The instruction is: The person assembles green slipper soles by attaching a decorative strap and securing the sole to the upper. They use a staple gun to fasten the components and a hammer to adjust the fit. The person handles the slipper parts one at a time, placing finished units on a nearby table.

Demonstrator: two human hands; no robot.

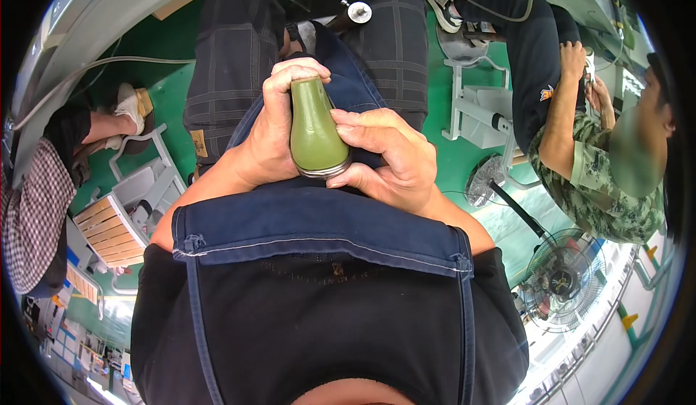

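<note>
A glossy olive-green, bell-shaped piece [316,130] with a silver metal rim at its wide end is held between both hands above my lap. Its narrow end points away from me, the rim toward me. My left hand [274,126] is closed round its left side, with the fingers curled past the narrow end. From the right, my right hand [395,155] grips it, fingers against the side and thumb by the metal rim. What the piece belongs to cannot be told. A dark blue apron [319,220] lies below my hands.
Between my knees is a dark shaft with a round silver end [359,12]. A standing fan [562,282] is at the right, near a seated person in a camouflage shirt [591,180]. Another seated person [36,209] and a slatted wooden chair [109,230] are at the left.
</note>
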